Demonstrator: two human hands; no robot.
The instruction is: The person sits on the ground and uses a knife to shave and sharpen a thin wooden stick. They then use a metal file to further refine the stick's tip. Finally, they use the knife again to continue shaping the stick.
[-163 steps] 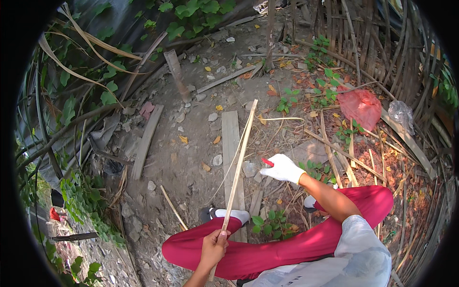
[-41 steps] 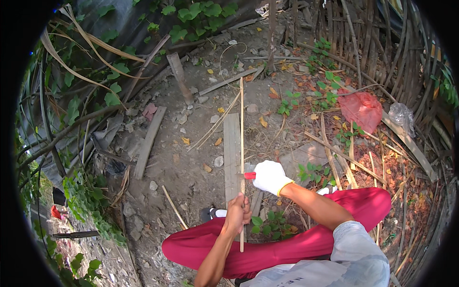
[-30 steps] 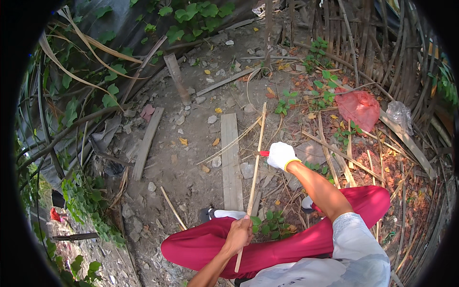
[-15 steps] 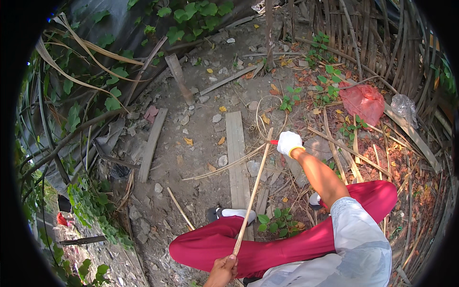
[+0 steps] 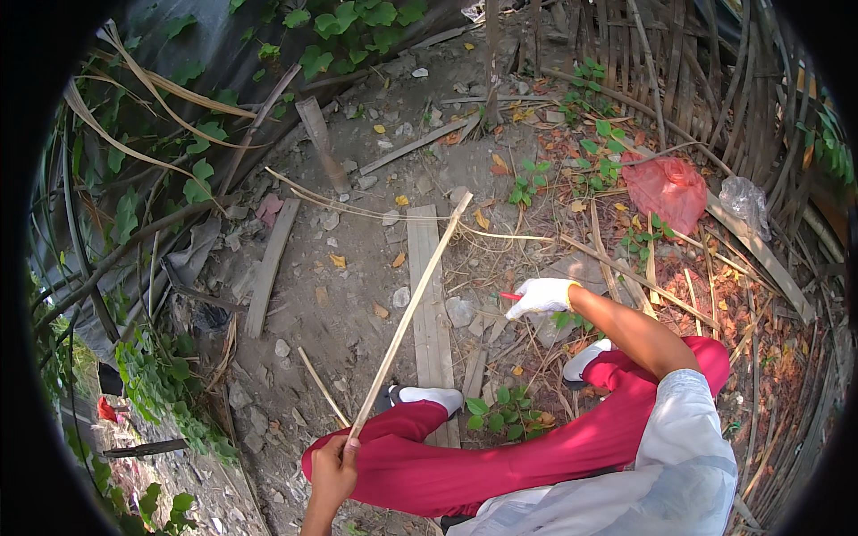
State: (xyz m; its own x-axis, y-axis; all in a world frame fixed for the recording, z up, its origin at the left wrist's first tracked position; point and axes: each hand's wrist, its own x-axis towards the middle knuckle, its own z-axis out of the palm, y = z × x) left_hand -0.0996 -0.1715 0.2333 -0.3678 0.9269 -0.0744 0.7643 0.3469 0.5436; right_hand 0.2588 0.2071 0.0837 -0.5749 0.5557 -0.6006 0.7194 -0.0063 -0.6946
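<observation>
My bare left hand (image 5: 332,472) grips the lower end of a long, pale split stick (image 5: 407,323) over my left thigh. The stick slants up and away to the right, its far tip above the flat board on the ground. Near that tip, a thin curved strip (image 5: 344,208) stretches to both sides; whether it is still joined to the stick I cannot tell. My right hand (image 5: 545,297), in a white glove, is closed around a small tool with a red end (image 5: 510,297). It is to the right of the stick, apart from it. The tool's kind is hidden by the glove.
A grey board (image 5: 427,308) lies between my feet, with a low green plant (image 5: 508,414) beside it. A red plastic bag (image 5: 666,192) rests at the right near loose sticks and a slatted fence (image 5: 639,54). Vines (image 5: 170,397) and stones fill the left side.
My left hand has moved left with the stick, whose tip swung left and away. My gloved right hand has come nearer to me. The thin strip now spreads across beyond the board.
</observation>
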